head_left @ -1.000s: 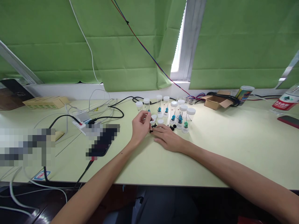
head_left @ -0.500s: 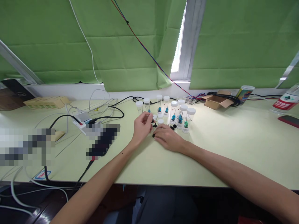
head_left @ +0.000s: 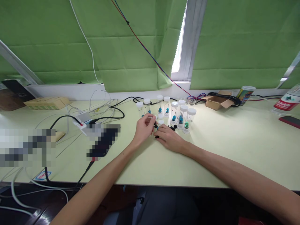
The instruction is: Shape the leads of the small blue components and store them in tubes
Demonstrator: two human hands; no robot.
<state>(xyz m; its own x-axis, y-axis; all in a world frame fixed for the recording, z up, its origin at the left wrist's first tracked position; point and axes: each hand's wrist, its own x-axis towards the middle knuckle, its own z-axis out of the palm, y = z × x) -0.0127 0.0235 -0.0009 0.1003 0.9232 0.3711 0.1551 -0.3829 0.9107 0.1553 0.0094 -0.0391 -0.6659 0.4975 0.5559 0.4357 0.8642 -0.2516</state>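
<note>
My left hand (head_left: pixel 145 128) is closed in a pinch, its thumb and forefinger together. A small dark piece (head_left: pixel 155 126) shows at these fingertips, too small to make out fully. Just to the right, my right hand (head_left: pixel 171 139) rests low on the table, its fingers curled around a small round black part (head_left: pixel 157 137). Behind the hands stand several clear tubes with white caps, such as one tube (head_left: pixel 173 112) with a blue piece inside and another tube (head_left: pixel 189 120) with a green piece. More small black parts (head_left: pixel 172 127) lie beyond my right hand, partly hidden by it.
A phone-like dark object (head_left: pixel 105 142), partly pixelated, lies left of my arms with a cable. A power strip (head_left: pixel 81 125) and tangled cords are farther left. Toward the back right are an open cardboard box (head_left: pixel 217 102), a printed can (head_left: pixel 246 94) and a large bottle (head_left: pixel 287 101).
My left hand has shifted slightly right and down, closer to my right hand. The round black part at my right fingers has moved slightly right, and those fingers have curled a little.
</note>
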